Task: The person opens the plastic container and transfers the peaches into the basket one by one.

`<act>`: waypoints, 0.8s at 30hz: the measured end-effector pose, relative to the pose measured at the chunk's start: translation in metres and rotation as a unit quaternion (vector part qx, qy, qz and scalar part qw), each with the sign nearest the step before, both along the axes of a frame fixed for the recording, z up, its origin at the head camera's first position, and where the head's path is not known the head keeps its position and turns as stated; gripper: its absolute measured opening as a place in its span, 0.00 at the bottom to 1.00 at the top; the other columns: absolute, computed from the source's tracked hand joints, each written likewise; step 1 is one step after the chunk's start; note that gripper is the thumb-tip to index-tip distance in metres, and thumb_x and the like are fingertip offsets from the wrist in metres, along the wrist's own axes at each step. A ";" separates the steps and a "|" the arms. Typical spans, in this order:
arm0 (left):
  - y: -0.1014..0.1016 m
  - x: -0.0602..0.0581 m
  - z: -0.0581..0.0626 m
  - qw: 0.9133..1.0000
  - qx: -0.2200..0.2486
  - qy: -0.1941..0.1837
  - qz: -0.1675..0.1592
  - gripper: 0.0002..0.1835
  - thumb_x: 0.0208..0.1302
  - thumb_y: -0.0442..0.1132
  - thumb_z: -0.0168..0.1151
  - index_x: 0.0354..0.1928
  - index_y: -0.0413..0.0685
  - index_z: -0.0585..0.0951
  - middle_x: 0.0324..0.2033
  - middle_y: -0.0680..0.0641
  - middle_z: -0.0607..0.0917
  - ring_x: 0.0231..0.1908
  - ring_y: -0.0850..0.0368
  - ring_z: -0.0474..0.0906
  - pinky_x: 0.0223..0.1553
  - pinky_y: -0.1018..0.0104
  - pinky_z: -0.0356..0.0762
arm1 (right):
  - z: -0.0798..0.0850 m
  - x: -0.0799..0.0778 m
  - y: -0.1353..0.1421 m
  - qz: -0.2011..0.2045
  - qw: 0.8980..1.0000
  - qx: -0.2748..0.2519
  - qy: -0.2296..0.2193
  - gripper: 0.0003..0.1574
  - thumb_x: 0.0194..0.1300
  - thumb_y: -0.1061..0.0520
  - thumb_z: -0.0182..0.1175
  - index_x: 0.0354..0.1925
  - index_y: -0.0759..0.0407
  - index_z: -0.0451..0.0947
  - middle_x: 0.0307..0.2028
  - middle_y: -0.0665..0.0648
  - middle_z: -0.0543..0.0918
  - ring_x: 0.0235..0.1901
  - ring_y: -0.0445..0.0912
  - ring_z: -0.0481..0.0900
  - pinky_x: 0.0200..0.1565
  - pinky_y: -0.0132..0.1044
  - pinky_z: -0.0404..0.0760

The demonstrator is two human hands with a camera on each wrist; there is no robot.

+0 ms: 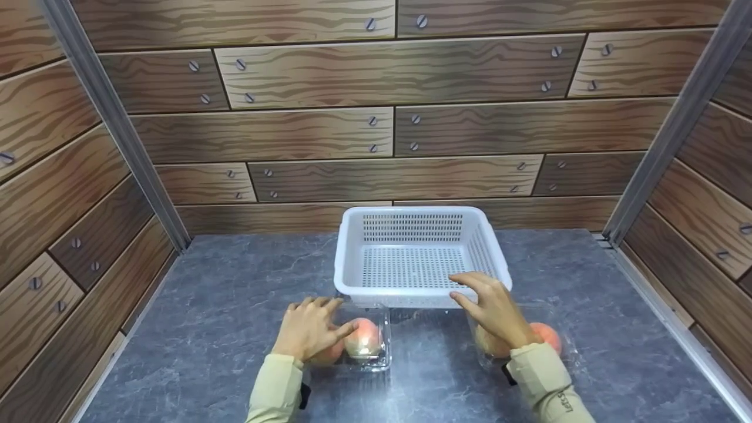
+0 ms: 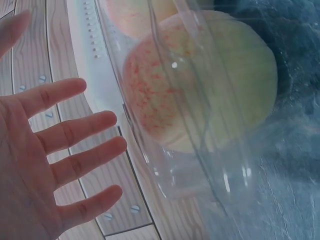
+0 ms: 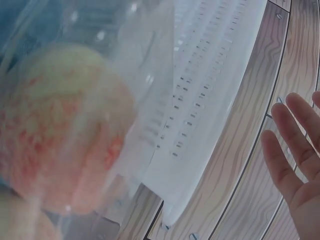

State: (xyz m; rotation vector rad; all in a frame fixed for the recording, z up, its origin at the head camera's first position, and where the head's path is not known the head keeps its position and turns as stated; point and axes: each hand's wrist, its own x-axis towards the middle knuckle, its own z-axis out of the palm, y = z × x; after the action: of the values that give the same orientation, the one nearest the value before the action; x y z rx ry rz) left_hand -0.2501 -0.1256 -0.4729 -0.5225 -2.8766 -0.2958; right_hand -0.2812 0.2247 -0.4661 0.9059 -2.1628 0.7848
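Two clear plastic boxes with peaches lie on the grey table in the head view. My left hand [image 1: 308, 329] is spread over the left box [image 1: 385, 365], partly covering it; a peach [image 1: 363, 338] shows beside the thumb. In the left wrist view that hand's fingers [image 2: 75, 165] are apart and hold nothing, with a peach [image 2: 200, 85] under the plastic alongside. Above the right box [image 1: 567, 355], my right hand [image 1: 492, 305] reaches toward the basket's front right corner, its fingers loosely bent around nothing. A reddish peach [image 1: 546, 336] shows beside its wrist, and in the right wrist view one peach [image 3: 70, 130] looms close.
Directly behind the boxes stands a white perforated plastic basket [image 1: 423, 298], with nothing inside it. Wood-patterned walls [image 1: 376, 135] enclose the grey marbled table [image 1: 235, 282] at the back and both sides, with metal posts at the corners.
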 end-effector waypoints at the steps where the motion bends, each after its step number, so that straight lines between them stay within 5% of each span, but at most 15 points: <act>1: 0.000 0.001 0.000 1.000 0.001 0.001 0.000 0.36 0.66 0.71 0.53 0.59 0.49 0.83 0.55 0.42 0.85 0.54 0.37 0.80 0.51 0.36 0.77 | 0.000 0.000 -0.001 0.001 1.000 0.000 0.000 0.18 0.53 0.69 0.72 0.45 0.71 0.85 0.42 0.63 0.88 0.43 0.57 0.85 0.46 0.53 0.83; 24: -0.015 0.015 -0.014 1.000 -0.002 0.007 -0.009 0.34 0.67 0.68 0.55 0.56 0.47 0.84 0.56 0.38 0.83 0.55 0.37 0.78 0.49 0.34 0.78 | -0.018 0.006 -0.035 0.029 0.999 -0.036 -0.002 0.18 0.52 0.72 0.72 0.44 0.69 0.85 0.44 0.62 0.87 0.44 0.57 0.85 0.47 0.52 0.84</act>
State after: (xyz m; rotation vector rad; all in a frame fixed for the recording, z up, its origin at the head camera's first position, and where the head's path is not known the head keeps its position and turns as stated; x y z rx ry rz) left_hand -0.2353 -0.1408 -0.4869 -0.5491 -2.8604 -0.2875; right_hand -0.2751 0.1894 -0.4839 0.9340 -2.1062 0.8890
